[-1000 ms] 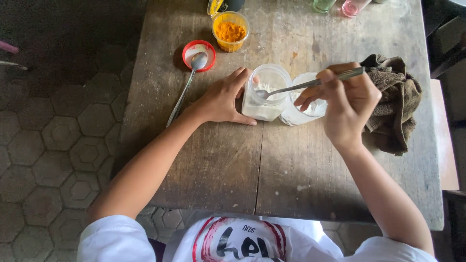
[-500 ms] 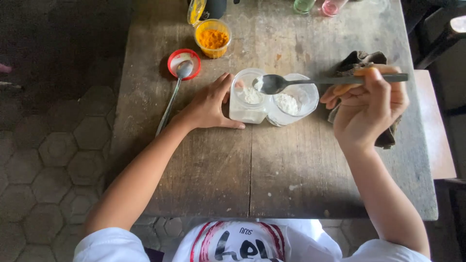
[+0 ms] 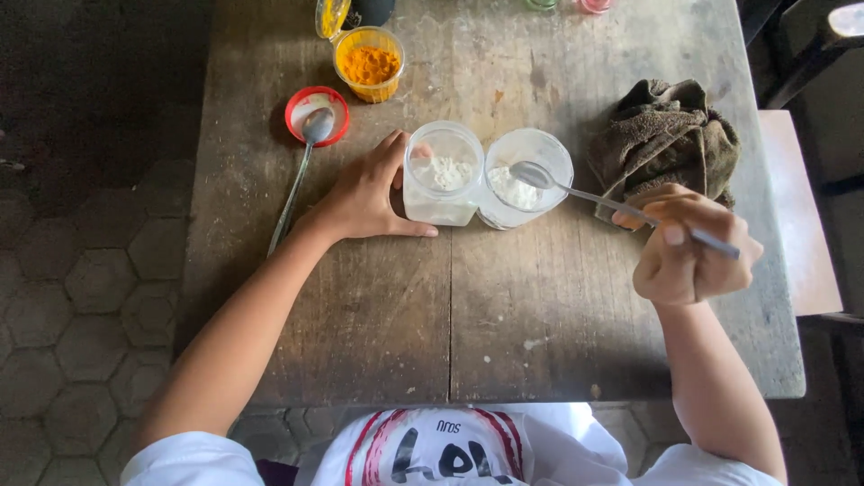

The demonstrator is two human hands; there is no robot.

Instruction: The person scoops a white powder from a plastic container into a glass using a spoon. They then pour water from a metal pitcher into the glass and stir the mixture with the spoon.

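Midway, I'd judge: right hand (image 3: 686, 254) clamped on a spoon (image 3: 594, 196), bowl over the right jar (image 3: 526, 178) at frame centre. Left hand (image 3: 364, 193) steadies the left jar (image 3: 441, 173), fingers curled against it. Both hold white powder.

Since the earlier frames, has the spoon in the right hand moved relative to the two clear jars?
Yes. The spoon in the right hand moved rightward: its bowl was over the square jar, now over the round jar.
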